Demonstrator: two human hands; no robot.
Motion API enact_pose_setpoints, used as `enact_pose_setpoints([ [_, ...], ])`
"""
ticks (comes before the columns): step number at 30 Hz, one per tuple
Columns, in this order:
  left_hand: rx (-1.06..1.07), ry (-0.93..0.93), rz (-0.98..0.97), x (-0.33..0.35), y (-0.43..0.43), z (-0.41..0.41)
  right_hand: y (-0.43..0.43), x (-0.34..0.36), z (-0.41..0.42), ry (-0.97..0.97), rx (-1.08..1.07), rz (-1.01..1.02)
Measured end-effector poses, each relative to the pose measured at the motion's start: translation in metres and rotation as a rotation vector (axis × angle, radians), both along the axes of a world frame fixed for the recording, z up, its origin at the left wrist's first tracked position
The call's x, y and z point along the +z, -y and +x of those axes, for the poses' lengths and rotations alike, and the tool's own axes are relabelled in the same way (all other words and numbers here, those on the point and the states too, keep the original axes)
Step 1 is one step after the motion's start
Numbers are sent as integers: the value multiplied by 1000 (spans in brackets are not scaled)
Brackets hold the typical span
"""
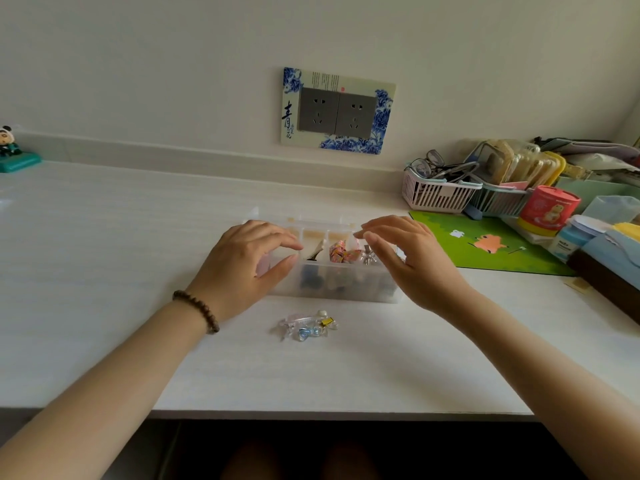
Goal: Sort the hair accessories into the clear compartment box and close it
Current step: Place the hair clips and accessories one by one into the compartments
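Observation:
The clear compartment box [346, 289] stands open in the middle of the white desk, its lid [311, 223] lying back behind it. Inside it are a pink patterned scrunchie [341, 252], a dark clip [316, 254], a silvery clip [369, 257] and darker items in the front cells. My left hand [242, 265] hovers over the box's left end with fingers and thumb curved and nothing visibly between them. Over the right end, my right hand [412, 254] has its fingers stretched out, holding nothing. A small pile of clear and blue bow clips [308, 327] lies on the desk in front of the box.
A green mat [485, 247] lies to the right of the box. Behind it are a pink basket [436, 195] with glasses, a red tin [549, 209] and stacked boxes. A panda figurine [10, 147] sits far left. The desk's front edge [311, 414] is near me.

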State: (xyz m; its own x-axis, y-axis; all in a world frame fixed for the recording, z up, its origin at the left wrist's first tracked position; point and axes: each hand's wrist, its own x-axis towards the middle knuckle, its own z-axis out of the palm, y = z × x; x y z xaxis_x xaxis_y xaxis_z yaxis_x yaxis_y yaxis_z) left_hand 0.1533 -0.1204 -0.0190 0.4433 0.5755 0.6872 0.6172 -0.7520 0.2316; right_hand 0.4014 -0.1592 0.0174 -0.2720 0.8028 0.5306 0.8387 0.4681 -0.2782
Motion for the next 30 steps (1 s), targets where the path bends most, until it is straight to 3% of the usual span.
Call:
enact_pose_setpoints([
  [4, -6, 24, -21, 1, 2, 0, 19, -9, -18, 8, 179, -68],
  [9, -22, 47, -34, 1, 2, -2, 28, -14, -23, 52, 219, -8],
  [15, -57, 102, -70, 2, 3, -3, 28, -42, -33, 64, 261, -307],
  [25, -52, 159, -138, 0, 4, -7, 26, -43, -38, -275, 224, -426],
  [30, -38, 157, -166, 0, 3, -8, 24, -28, -40, -411, 204, -347],
])
